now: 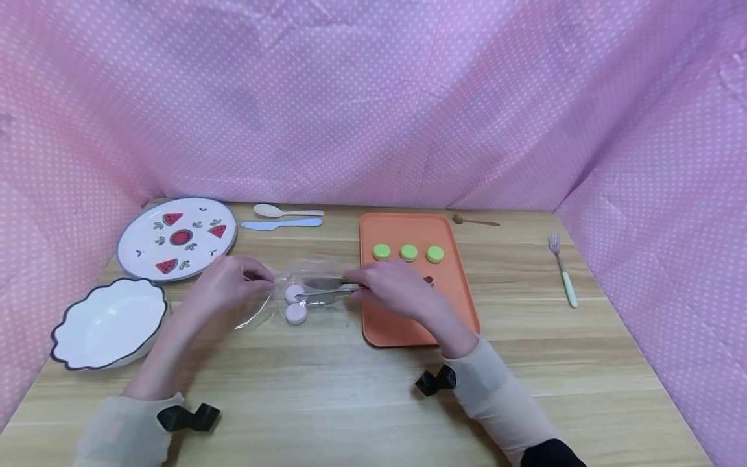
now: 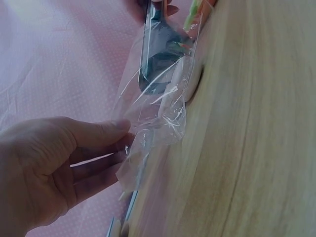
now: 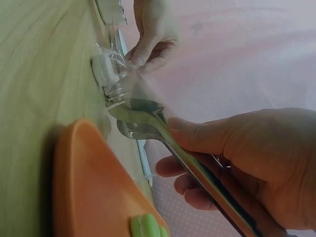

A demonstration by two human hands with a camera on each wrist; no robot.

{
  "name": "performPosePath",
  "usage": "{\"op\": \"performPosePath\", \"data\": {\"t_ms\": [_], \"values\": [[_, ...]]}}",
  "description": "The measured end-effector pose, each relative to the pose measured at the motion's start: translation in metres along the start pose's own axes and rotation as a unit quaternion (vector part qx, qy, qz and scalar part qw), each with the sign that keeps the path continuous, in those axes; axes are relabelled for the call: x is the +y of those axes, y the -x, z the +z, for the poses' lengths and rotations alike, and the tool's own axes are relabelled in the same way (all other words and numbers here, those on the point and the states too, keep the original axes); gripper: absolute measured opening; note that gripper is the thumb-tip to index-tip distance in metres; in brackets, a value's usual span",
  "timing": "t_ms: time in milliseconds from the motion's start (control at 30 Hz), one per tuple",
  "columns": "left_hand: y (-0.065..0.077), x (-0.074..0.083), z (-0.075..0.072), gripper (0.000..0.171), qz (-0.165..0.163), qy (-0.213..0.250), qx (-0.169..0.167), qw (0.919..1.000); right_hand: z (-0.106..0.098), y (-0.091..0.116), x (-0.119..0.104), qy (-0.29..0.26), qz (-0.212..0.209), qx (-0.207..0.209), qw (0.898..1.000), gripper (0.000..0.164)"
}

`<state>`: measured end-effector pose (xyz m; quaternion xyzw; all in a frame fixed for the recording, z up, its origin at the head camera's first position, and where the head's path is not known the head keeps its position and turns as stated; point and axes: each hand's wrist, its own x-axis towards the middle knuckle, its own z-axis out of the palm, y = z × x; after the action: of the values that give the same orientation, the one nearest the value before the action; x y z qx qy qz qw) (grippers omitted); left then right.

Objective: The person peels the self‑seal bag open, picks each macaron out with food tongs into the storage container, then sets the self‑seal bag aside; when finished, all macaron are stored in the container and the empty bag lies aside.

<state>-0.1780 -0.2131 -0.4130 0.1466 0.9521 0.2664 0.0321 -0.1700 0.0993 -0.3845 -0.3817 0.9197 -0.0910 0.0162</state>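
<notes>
A clear plastic bag [image 1: 265, 313] is pinched at one end between the thumb and fingers of the left hand [image 1: 233, 280]. Metal tongs [image 3: 210, 185] are held in the right hand [image 1: 393, 285], with the thumb on one side and the fingers curled on the other. Their spread ends are pointed leftward and are seen through the film in the left wrist view. Two pale lilac macarons [image 1: 296, 314] are seen side by side at the bag, just above the table [image 1: 292, 395] or on it; the farther one is reached by the tong ends, but whether it is gripped cannot be told.

An orange tray [image 1: 420, 327] is partly covered by the right hand and wrist. Three green macarons [image 1: 408, 253] are lined up on it, and a brown piece [image 1: 428, 280] is half hidden beside the hand.

To the left, a watermelon-patterned plate [image 1: 140, 227] is set behind a scalloped white bowl [image 1: 111, 327]. A pale spoon [image 1: 270, 211] and a light-blue knife [image 1: 280, 224] are laid beyond the bag. A green-handled fork [image 1: 569, 288] is placed at far right.
</notes>
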Motion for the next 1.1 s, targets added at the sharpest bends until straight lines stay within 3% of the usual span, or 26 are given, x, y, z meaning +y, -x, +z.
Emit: {"op": "performPosePath", "data": {"t_ms": [600,1100], "values": [[-0.0002,0.0019,0.0000,0.005,0.001,-0.002,0.008,1.0000,0.0064,-0.0111,-0.0050,0.000,0.000,-0.008,1.000,0.018],[0.0006,0.0027,-0.0015,0.007,0.000,-0.006,0.004,1.0000,0.0045,-0.0081,-0.0018,-0.008,-0.005,-0.002,1.000,0.015]]}}
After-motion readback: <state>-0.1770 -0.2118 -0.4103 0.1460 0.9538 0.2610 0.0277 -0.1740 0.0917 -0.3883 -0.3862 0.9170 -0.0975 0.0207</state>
